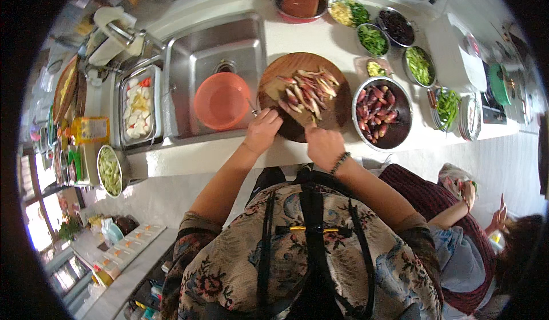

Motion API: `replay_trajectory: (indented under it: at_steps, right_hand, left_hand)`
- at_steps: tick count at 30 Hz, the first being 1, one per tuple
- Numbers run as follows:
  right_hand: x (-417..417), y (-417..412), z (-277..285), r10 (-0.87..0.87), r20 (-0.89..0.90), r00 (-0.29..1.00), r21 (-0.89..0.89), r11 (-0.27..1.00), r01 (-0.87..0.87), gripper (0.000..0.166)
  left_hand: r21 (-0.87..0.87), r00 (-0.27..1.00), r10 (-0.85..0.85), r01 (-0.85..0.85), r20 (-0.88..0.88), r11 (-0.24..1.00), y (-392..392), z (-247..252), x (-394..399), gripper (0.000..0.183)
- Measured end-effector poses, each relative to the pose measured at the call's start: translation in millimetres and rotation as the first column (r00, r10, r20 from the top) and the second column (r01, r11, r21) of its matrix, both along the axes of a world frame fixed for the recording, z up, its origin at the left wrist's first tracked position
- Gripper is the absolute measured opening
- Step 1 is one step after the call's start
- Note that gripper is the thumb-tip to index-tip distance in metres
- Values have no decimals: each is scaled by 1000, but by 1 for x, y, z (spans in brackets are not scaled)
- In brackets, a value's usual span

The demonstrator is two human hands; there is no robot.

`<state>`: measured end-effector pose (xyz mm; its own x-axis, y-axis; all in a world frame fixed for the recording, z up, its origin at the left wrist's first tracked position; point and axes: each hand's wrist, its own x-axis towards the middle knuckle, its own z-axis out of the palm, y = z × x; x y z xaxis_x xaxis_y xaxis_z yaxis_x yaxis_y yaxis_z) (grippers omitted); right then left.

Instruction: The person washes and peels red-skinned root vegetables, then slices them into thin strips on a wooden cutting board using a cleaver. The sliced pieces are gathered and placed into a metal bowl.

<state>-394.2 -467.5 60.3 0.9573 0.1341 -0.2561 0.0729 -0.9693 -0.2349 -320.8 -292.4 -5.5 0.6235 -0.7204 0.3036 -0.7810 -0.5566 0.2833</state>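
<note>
A round wooden cutting board (339, 110) lies on the counter, with a pile of sliced reddish-purple and cream buds or shoots (311, 90) on it. My right hand (326, 146) is closed around the handle of a kitchen knife (314, 120) at the board's near side; the blade is hard to make out against the board and slices. At the board's left edge is my left hand (262, 130), fingers curled; whether they hold anything is unclear. Just right of the board, a steel bowl (355, 118) holds whole reddish-purple buds (377, 110).
Left of the board, an orange plastic basin (222, 101) sits in the steel sink (214, 33). Bowls of chopped greens (373, 39) and a red-brown block (300, 2) stand behind. A steel bowl of pale green strips (110, 170) is at left. Another person (461, 251) is close by at right.
</note>
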Motion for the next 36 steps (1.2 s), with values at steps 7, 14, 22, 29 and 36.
replay_trajectory:
  at_steps: [7,14,22,29,36]
  right_hand:
    - [-6,-28,6,-140,257,956,-40,987,155,10]
    - [-7,-81,85,-348,463,815,138,937,321,18]
    - [-7,-112,112,-470,480,741,254,883,396,20]
    - [-20,-120,98,-541,386,747,335,837,432,16]
    - [-14,-80,41,-330,312,891,294,925,240,23]
  left_hand:
    - [-209,1000,-16,21,23,978,-22,25,5,19]
    - [-395,964,-262,226,-37,890,-118,53,18,18]
    - [48,915,-390,396,-101,917,-261,-22,3,17]
    - [-97,932,-338,327,-133,940,-216,40,0,18]
    - [8,652,406,-523,-640,853,-37,62,20,20]
